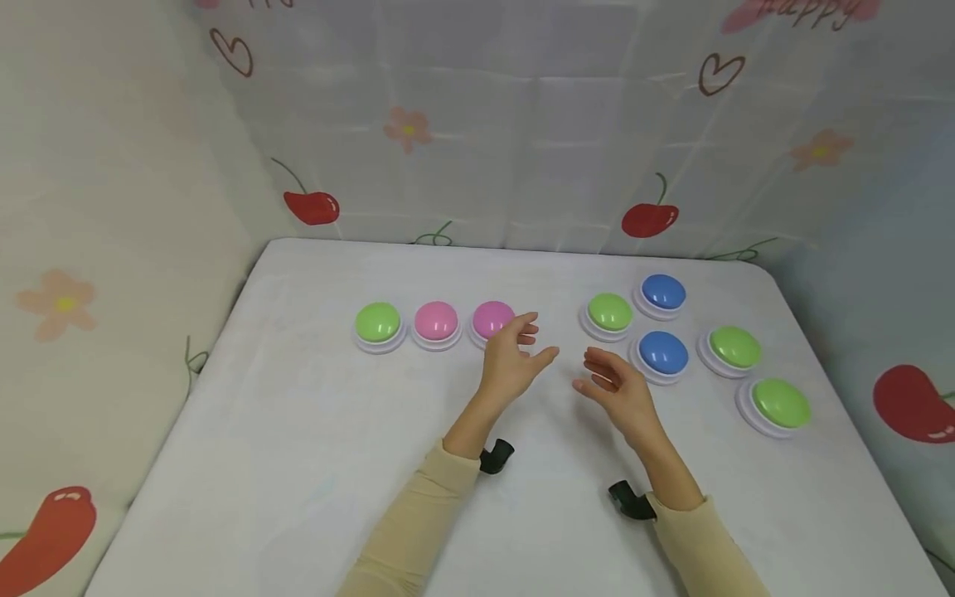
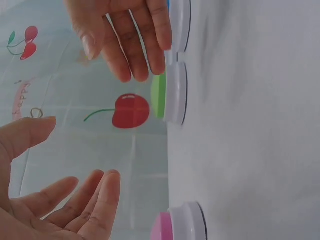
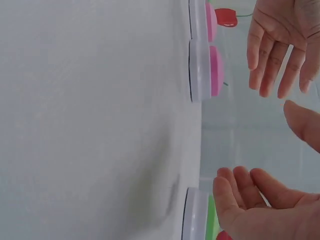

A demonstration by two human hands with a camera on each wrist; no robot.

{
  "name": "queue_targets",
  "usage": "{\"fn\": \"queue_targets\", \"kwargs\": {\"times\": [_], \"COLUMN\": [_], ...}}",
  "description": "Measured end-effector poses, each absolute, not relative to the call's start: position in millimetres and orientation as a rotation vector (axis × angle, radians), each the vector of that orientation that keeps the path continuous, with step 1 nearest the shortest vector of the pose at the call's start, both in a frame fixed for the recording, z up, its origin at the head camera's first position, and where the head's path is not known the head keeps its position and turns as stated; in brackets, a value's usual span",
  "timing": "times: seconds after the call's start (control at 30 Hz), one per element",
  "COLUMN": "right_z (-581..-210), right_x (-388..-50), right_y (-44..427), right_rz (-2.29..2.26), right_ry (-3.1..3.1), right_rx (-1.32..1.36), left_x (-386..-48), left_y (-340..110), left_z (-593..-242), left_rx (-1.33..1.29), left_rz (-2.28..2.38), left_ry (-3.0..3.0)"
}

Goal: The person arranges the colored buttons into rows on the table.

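Observation:
My left hand [image 1: 511,363] hovers over the white table beside a magenta push button [image 1: 489,317], hiding part of it. Its fingers are loosely bent and hold nothing. Facing it, my right hand [image 1: 623,396] is also raised and holds nothing, fingers relaxed. A blue button [image 1: 663,352] is nearest to that hand. Left of the magenta button, a pink button [image 1: 436,321] and a green button [image 1: 377,322] continue the row. In the left wrist view the palm of the right hand [image 2: 127,35] shows above the left fingers, with a gap between the hands.
To the right stand a green button [image 1: 609,311], another blue button [image 1: 663,292] at the back, and two more green buttons, one [image 1: 734,346] behind the other [image 1: 780,403]. All have white round bases. A printed curtain [image 1: 515,157] hangs behind the table [image 1: 298,431].

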State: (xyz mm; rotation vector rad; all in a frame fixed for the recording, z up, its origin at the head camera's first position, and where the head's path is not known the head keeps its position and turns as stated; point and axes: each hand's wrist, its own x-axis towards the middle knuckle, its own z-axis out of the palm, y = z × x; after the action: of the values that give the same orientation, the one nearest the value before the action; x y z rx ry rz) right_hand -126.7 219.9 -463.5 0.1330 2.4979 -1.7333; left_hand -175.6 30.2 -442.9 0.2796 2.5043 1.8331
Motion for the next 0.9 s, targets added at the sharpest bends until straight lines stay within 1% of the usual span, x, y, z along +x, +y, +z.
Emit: {"fn": "queue_targets", "kwargs": {"times": [0.2, 0.47, 0.9], "right_z": [-465, -472, -482], "right_x": [-135, -168, -212], "right_y": [222, 220, 226], "right_rz": [-1.808, -1.936, -1.682], "right_ry": [2.484, 2.715, 2.841], "right_rx": [0.409, 0.587, 0.815], "left_x": [-169, -162, -157], "left_y": [42, 57, 67], "left_z": [-451, -460, -470], "left_rx": [0.282, 0.330, 0.406], "left_rz": [1.776, 1.684, 1.715], "left_ry": [2.478, 2.457, 2.439]}}
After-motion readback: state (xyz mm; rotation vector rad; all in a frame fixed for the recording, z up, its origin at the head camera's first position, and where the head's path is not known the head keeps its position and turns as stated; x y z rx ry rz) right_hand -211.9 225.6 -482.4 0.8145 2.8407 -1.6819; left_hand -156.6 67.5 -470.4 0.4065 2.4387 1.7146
